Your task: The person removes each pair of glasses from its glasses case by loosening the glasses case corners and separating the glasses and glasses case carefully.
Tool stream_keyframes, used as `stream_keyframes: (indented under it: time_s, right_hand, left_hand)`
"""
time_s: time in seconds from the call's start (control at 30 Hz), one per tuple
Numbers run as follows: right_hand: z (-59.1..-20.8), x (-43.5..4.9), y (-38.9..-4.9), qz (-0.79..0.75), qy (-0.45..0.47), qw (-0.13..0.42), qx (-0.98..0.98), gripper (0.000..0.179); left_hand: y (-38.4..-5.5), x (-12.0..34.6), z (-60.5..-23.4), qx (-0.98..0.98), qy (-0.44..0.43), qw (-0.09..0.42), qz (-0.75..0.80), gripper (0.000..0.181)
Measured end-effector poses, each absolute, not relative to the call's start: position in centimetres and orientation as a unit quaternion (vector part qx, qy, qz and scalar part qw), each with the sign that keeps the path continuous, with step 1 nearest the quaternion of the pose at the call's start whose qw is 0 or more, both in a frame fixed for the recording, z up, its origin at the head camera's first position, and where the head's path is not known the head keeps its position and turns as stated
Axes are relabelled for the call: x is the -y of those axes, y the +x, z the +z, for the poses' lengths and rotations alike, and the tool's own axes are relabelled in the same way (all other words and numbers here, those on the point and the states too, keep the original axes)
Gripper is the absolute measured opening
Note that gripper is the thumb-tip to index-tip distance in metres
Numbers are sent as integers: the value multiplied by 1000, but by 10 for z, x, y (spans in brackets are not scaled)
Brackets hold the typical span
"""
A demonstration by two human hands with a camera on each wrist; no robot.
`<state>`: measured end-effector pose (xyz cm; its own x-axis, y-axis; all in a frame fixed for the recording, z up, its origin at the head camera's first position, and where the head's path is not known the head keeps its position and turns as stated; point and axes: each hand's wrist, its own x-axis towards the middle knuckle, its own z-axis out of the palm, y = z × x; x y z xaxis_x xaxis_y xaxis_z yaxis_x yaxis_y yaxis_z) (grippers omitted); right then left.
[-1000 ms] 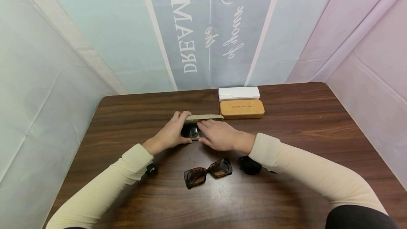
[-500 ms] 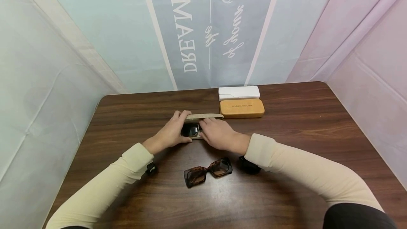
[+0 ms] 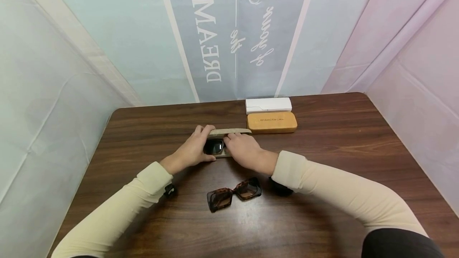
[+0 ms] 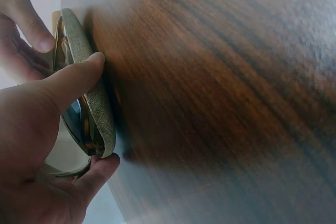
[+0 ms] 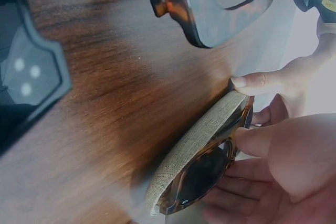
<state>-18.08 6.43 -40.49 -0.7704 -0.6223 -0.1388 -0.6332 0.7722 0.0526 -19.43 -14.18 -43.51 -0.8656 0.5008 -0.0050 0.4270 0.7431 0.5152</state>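
A beige fabric glasses case [image 3: 234,131] lies on the table with its lid raised. My left hand [image 3: 191,146] grips its left end, thumb at the front edge and fingers up at the lid. Inside sits a pair of dark-lensed sunglasses [image 3: 214,147] with tortoiseshell frames. My right hand [image 3: 247,150] reaches into the case from the right and hides half of the pair. In the right wrist view, that hand's thumb [image 5: 252,140] presses the middle of the frame, with fingers behind it. The left wrist view shows the left thumb [image 4: 79,80] across the case's front wall.
Tortoiseshell sunglasses [image 3: 220,200] lie in front of the case. Black sunglasses [image 3: 281,187] are partly covered by the right sleeve [image 3: 292,170]. Behind and to the right are a yellow glasses case [image 3: 272,123] and a white case [image 3: 268,105], near the table's back edge.
My right hand has shifted slightly, its fingers curling further in around the sunglasses in the case. The right forearm has swung a little left, covering more of the black sunglasses. The left hand stays put.
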Motion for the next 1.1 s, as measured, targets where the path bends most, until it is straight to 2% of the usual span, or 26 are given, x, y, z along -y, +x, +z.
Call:
stream_keyframes:
  time_s: [0.2,0.5,0.77,1.1]
  right_hand:
    - [-408,-65,-181,28,-335,46,-941,26]
    - [-409,-65,-184,-38,-336,-6,-941,17]
    - [-409,-68,-187,-99,-333,9,-938,15]
    - [-411,-71,-189,-132,-346,4,-929,11]
  left_hand:
    - [-194,142,-436,-932,249,70,254,92]
    - [-194,142,-438,-932,247,66,255,92]
    - [-195,142,-437,-932,245,67,257,92]
    - [-194,143,-437,-931,248,70,260,90]
